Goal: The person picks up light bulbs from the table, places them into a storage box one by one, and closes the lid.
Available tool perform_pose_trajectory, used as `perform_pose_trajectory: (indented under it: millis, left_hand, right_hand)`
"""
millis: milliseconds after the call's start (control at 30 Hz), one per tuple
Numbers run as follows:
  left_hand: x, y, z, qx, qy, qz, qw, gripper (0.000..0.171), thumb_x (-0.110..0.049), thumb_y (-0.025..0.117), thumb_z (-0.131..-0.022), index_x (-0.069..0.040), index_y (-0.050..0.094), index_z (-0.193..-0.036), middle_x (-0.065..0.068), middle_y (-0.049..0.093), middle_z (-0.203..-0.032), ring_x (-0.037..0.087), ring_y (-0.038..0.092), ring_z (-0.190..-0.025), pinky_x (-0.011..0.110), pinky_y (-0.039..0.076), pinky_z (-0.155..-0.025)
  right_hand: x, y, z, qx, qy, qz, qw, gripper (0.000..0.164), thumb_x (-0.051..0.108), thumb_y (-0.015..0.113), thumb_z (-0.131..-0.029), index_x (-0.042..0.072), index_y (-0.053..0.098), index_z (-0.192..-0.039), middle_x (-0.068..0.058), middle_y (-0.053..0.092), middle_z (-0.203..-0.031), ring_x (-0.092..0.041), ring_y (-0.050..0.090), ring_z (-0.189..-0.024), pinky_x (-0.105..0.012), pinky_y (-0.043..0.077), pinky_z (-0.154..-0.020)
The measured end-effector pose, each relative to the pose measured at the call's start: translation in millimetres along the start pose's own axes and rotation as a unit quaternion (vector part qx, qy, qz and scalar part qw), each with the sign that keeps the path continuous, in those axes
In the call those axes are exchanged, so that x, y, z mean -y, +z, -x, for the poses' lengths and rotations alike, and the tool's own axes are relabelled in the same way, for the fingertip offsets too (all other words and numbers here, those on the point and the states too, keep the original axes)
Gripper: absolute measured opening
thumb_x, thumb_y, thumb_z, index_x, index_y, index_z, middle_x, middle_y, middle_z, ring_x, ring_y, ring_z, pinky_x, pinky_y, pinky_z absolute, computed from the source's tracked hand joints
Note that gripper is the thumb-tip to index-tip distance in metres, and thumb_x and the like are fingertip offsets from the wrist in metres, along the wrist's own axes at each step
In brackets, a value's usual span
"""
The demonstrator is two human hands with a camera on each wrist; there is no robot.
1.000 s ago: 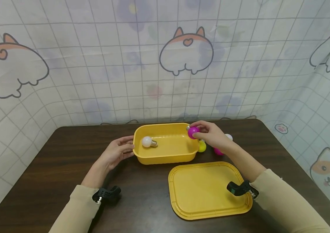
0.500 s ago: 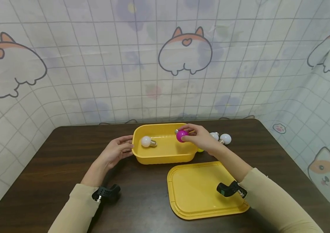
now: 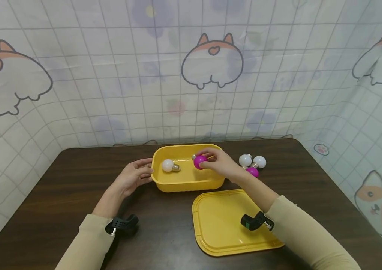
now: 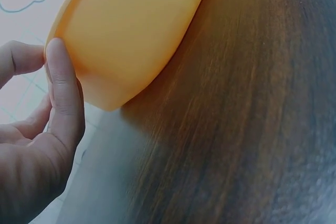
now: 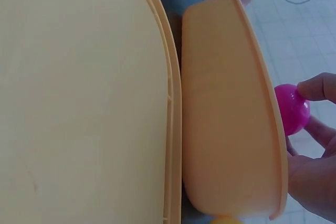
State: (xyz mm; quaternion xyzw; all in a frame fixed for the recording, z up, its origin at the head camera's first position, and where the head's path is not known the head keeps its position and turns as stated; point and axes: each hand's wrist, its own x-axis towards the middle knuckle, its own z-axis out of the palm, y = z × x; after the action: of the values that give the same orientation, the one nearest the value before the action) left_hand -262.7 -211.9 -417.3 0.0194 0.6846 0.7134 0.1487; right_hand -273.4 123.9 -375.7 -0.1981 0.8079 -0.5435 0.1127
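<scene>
A yellow plastic box (image 3: 187,186) stands near the back of the table, with a white light bulb (image 3: 168,165) lying in its left part. Over the box, my right hand (image 3: 221,164) holds a magenta bulb (image 3: 199,162) between thumb and fingers, its metal base pointing left and away. In the right wrist view the box wall partly hides this magenta bulb (image 5: 294,108). My left hand (image 3: 132,176) is at the box's left end. The left wrist view shows its thumb and a finger (image 4: 64,87) pinching the box rim.
Two white bulbs (image 3: 259,162) and another magenta bulb (image 3: 252,172) lie together right of the box. In front lies a flat yellow lid (image 3: 224,221), with my right forearm above it. A patterned cloth (image 3: 211,108) hangs behind the dark wooden table (image 3: 59,210).
My right hand has moved left with the magenta bulb, from the box's right end to over its middle. The bulbs on the right have come into fuller view. My left hand keeps its place.
</scene>
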Motion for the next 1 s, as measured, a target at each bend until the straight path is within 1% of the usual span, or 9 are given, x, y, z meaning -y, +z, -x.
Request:
perform_pose_trajectory:
  millis: [100,267,300,467,633,833,900,933,1000]
  left_hand:
    - [-0.1,-0.4,0.7,0.000,0.000,0.000,1.0000,0.061,-0.002,0.059,-0.103,0.005,0.032,-0.156,0.029,0.046,-0.148,0.021,0.068,-0.103,0.028,0.059,-0.086]
    - [0.0,-0.3,0.9,-0.001,-0.003,0.001,1.0000,0.060,-0.002,0.060,-0.102,0.004,0.033,-0.156,0.028,0.047,-0.146,0.021,0.068,-0.102,0.028,0.060,-0.085]
    - [0.1,-0.1,0.9,-0.002,-0.004,0.002,1.0000,0.060,-0.002,0.060,-0.102,0.004,0.033,-0.156,0.028,0.048,-0.145,0.020,0.068,-0.101,0.028,0.060,-0.085]
    - [0.4,0.2,1.2,-0.002,-0.003,0.004,1.0000,0.061,-0.002,0.060,-0.102,0.005,0.032,-0.156,0.027,0.049,-0.144,0.019,0.069,-0.098,0.028,0.060,-0.084]
    - [0.9,-0.1,1.7,-0.001,-0.005,0.004,1.0000,0.062,-0.003,0.061,-0.102,0.004,0.032,-0.157,0.027,0.049,-0.144,0.018,0.069,-0.097,0.027,0.060,-0.083]
    - [-0.1,0.3,1.5,0.000,-0.003,0.002,1.0000,0.062,-0.004,0.061,-0.102,0.004,0.032,-0.156,0.027,0.049,-0.144,0.018,0.069,-0.098,0.027,0.060,-0.084]
    - [-0.5,0.3,1.3,0.001,-0.003,0.003,1.0000,0.062,-0.004,0.061,-0.102,0.004,0.032,-0.156,0.027,0.049,-0.144,0.018,0.069,-0.098,0.027,0.060,-0.083]
    - [-0.5,0.2,1.3,0.001,-0.003,0.004,1.0000,0.062,-0.004,0.061,-0.102,0.004,0.032,-0.156,0.027,0.049,-0.144,0.018,0.069,-0.098,0.027,0.060,-0.083]
    - [-0.2,-0.1,1.2,0.002,-0.001,0.005,1.0000,0.062,-0.004,0.061,-0.102,0.004,0.032,-0.156,0.027,0.049,-0.144,0.019,0.069,-0.098,0.027,0.060,-0.083]
  right_hand:
    - [0,6,-3,0.008,-0.005,-0.004,1.000,0.037,0.013,0.070,-0.097,0.000,0.064,-0.131,-0.017,0.063,-0.123,-0.032,0.064,-0.109,-0.052,0.053,-0.100]
    - [-1,14,-6,0.015,0.000,-0.008,1.000,0.036,0.013,0.071,-0.097,0.002,0.065,-0.130,-0.015,0.064,-0.121,-0.029,0.063,-0.108,-0.053,0.053,-0.100]
    - [0,15,-6,0.016,0.000,-0.010,1.000,0.036,0.013,0.071,-0.096,0.002,0.065,-0.130,-0.015,0.064,-0.121,-0.029,0.063,-0.108,-0.054,0.052,-0.100]
    - [2,21,-10,0.019,-0.017,-0.007,1.000,0.037,0.013,0.071,-0.096,0.000,0.065,-0.131,-0.016,0.064,-0.121,-0.029,0.064,-0.105,-0.054,0.053,-0.098]
    - [3,25,-13,0.031,-0.026,-0.006,0.999,0.037,0.013,0.070,-0.097,-0.001,0.065,-0.131,-0.016,0.065,-0.123,-0.030,0.061,-0.109,-0.054,0.054,-0.097]
    - [4,28,-17,0.034,-0.023,-0.008,0.999,0.035,0.012,0.069,-0.097,0.003,0.067,-0.130,-0.012,0.064,-0.123,-0.029,0.061,-0.109,-0.054,0.053,-0.098]
    - [5,29,-19,0.034,-0.019,-0.012,0.999,0.035,0.011,0.069,-0.097,0.003,0.066,-0.131,-0.013,0.064,-0.123,-0.029,0.061,-0.109,-0.055,0.053,-0.099]
    - [5,29,-21,0.034,-0.016,-0.014,0.999,0.035,0.011,0.069,-0.097,0.003,0.066,-0.131,-0.013,0.063,-0.123,-0.028,0.061,-0.109,-0.053,0.053,-0.099]
    - [5,30,-23,0.031,-0.013,-0.011,0.999,0.036,0.012,0.069,-0.097,0.003,0.066,-0.131,-0.015,0.062,-0.123,-0.028,0.060,-0.109,-0.046,0.056,-0.096]
